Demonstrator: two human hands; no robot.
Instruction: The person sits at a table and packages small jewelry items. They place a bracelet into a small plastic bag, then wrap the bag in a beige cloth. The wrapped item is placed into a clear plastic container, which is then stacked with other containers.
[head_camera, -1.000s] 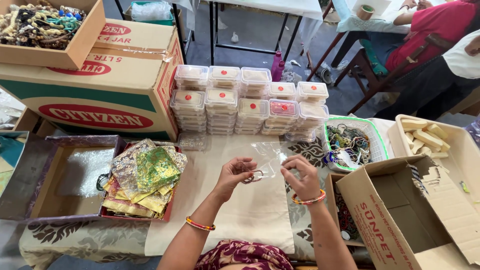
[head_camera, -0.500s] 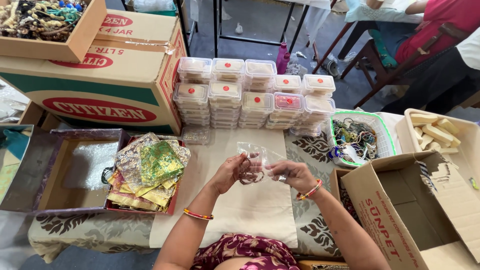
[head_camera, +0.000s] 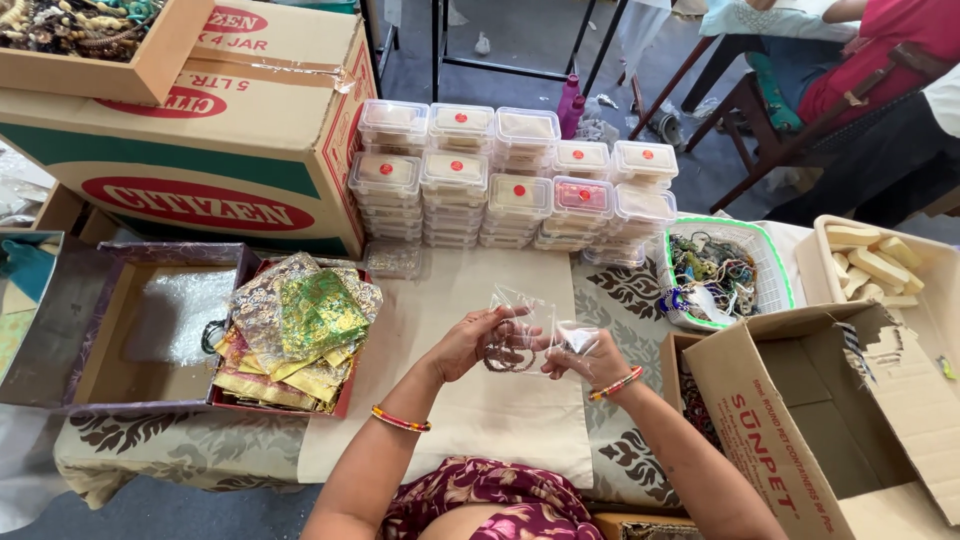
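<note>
Both my hands are raised over the pale cloth (head_camera: 500, 420) at the table's middle. My left hand (head_camera: 468, 342) pinches one side of a small clear plastic pouch (head_camera: 525, 318), and my right hand (head_camera: 588, 356) grips its other side. A dark beaded piece of jewellery (head_camera: 508, 358) hangs between the fingers at the pouch's lower edge; whether it is inside the pouch I cannot tell. Bangles circle both wrists.
Stacks of clear lidded containers (head_camera: 500, 175) stand behind the cloth. A red tray of shiny fabric pouches (head_camera: 295, 335) lies left, beside an open purple box (head_camera: 130, 320). A green-rimmed basket of beads (head_camera: 720, 275) and open cardboard boxes (head_camera: 830, 420) sit right. Someone sits at back right.
My hands have drawn closer together and lifted the clear pouch with the beaded piece between them. The view has also shifted slightly.
</note>
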